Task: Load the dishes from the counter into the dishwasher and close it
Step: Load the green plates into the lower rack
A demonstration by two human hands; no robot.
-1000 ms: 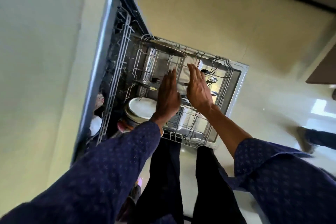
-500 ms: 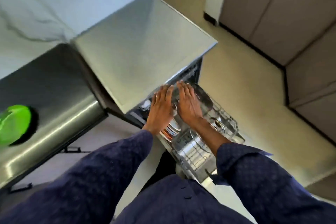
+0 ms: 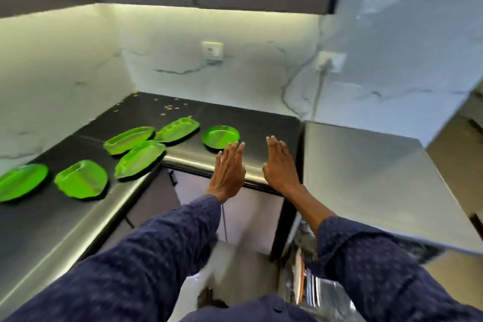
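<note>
Dark L-shaped table (image 3: 251,123) in a marble-walled corner carries six green dishes (image 3: 220,136), left to centre. Left hand (image 3: 228,171) and right hand (image 3: 280,165) hover flat, fingers straight, holding nothing. Dishwasher (image 3: 366,191), right, steel top visible; its rack below is blurred, contents unreadable.

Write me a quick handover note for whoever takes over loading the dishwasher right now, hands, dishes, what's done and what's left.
Left hand and right hand: both open, fingers straight, holding nothing, raised over the front edge of the counter.
Dishes: six green plates on the dark counter. The round plate lies nearest the hands; three leaf-shaped plates are grouped to its left; two more sit further left along the side run.
Dishwasher: on the right, with a pulled-out rack blurred below its steel top, so not closed.
Done: the rack seems to hold some items, too blurred to name.
Left: load all six plates, then close up.
</note>
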